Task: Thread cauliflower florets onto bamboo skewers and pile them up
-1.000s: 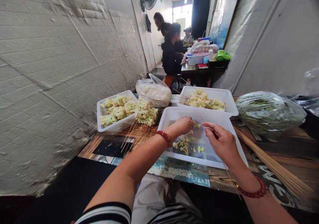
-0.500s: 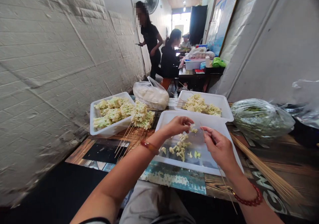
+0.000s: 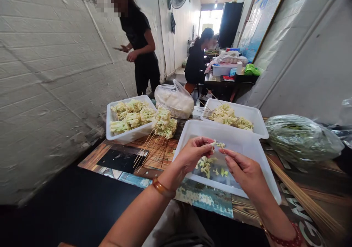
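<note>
My left hand (image 3: 192, 154) is closed in a pinch on a small cauliflower floret (image 3: 213, 143) above the near white plastic tray (image 3: 233, 131). Just to its right, my right hand (image 3: 244, 172) grips a thin bamboo skewer (image 3: 223, 151), its tip pointing toward the floret. Whether the tip touches the floret cannot be made out. Loose cauliflower pieces (image 3: 205, 166) lie in the tray below, with some greenish scraps (image 3: 224, 172) beside them. Left of the tray, skewered cauliflower (image 3: 165, 124) is piled with its sticks (image 3: 145, 148) resting on the table.
A left tray (image 3: 129, 136) and a far tray (image 3: 260, 124) hold more cauliflower. Bagged food (image 3: 174, 100) stands behind, a bag of greens (image 3: 304, 139) at right. A skewer bundle (image 3: 302, 195) lies near my right arm. One person (image 3: 140, 38) stands; another (image 3: 195, 62) sits farther off.
My left hand has come down from over the tray's middle and now pinches a floret close to the skewer. The standing person has come nearer along the left wall. My view has shifted slightly.
</note>
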Demonstrator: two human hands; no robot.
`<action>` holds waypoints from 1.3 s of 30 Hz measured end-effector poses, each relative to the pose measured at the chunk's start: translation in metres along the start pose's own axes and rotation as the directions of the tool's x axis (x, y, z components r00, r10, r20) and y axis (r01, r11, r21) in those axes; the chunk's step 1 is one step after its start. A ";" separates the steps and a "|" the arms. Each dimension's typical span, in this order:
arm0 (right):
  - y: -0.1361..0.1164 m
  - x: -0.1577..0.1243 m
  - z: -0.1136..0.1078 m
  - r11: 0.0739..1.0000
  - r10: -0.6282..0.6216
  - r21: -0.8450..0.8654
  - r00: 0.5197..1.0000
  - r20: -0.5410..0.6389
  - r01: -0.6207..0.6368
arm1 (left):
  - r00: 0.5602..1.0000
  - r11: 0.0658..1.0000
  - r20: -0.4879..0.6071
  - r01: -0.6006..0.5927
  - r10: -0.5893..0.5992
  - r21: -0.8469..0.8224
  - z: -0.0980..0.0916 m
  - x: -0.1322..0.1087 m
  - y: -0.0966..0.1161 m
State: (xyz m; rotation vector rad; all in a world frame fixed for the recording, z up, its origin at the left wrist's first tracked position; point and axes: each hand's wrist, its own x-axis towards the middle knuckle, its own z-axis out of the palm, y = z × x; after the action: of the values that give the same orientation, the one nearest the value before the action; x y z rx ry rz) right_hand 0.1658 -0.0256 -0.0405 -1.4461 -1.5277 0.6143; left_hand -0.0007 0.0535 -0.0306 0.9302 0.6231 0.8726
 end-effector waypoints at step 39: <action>0.001 -0.003 0.007 0.989 -0.141 -0.031 0.984 0.104 0.145 | 0.999 0.990 -0.024 -0.019 0.022 0.141 0.004 -0.004 -0.004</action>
State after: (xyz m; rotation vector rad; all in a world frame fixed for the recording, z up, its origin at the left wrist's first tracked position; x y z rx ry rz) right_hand 0.1598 -0.0267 -0.0456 -1.3367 -1.7154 0.5821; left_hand 0.0017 0.0474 -0.0317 1.0557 0.7048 0.8682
